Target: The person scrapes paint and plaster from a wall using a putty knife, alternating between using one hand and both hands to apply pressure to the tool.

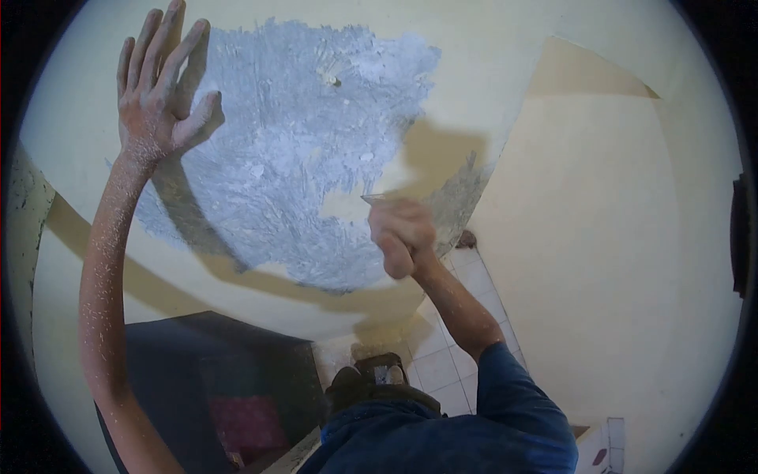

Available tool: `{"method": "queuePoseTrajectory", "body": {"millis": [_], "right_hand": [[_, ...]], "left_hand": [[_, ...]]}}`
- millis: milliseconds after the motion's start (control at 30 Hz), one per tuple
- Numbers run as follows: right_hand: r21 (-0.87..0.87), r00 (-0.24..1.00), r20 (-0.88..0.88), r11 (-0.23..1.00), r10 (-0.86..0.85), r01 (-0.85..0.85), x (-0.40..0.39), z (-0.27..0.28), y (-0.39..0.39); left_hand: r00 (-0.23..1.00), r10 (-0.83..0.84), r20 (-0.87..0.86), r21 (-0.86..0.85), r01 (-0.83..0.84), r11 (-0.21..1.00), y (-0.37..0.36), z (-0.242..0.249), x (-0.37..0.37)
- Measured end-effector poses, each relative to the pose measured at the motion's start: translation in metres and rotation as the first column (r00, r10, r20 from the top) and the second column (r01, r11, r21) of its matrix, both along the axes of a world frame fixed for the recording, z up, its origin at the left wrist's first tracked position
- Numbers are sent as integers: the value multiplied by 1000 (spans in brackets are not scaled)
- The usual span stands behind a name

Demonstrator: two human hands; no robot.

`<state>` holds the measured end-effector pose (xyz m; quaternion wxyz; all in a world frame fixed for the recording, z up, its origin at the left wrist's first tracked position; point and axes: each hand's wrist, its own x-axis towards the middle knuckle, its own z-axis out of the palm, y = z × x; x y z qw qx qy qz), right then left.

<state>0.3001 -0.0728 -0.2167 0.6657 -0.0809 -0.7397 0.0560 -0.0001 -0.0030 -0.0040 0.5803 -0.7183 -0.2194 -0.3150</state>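
Note:
My left hand (158, 103) lies against the pale yellow wall, fingers spread, and it holds nothing. White flecks cover that forearm. My right hand (403, 233) is closed round a scraper (371, 197); only a thin bit of its blade shows past the fist, and its handle is hidden in my fingers. The blade is at a small patch of yellow paint (343, 207) within a large scraped area (268, 142), where the wall is bare grey and white with rough scratch marks.
A plain cream wall (600, 221) meets the scraped wall at a corner on the right. Below are white floor tiles (438, 370) with debris by the wall. A dark panel-like surface (174, 371) with a red patch (249, 423) stands at lower left.

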Motion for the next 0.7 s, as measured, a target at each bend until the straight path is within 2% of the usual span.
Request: {"method": "queuePoseTrajectory", "body": {"millis": [100,200,233,333,367,467,600,700], "right_hand": [[99,913,-273,953,303,-286,-2,29,-33],[8,991,-97,996,88,-87,-5,13,0],[40,993,-51,994,107,-105,-5,14,0],[119,943,-203,962,264,-244,-1,29,-24],[156,942,-189,955,279,-252,1,31,-19],[60,987,3,985,161,-161,-5,21,-6],[105,904,-232,933,359,-343,-3,33,-24],[-40,987,-47,987,156,-158,-10,18,0]], "left_hand": [[999,-23,22,8,22,1000,2,0,0],[1000,-10,9,-8,10,1000,0,0,1],[1000,-9,12,-11,9,1000,-1,0,3],[1000,-2,19,3,1,1000,-1,4,2],[1000,-2,21,12,2,1000,1,4,1],[1000,4,15,-12,-4,1000,0,-2,-1],[1000,-3,27,-12,3,1000,1,0,-2],[999,12,31,-29,-11,1000,-3,-1,0]]}}
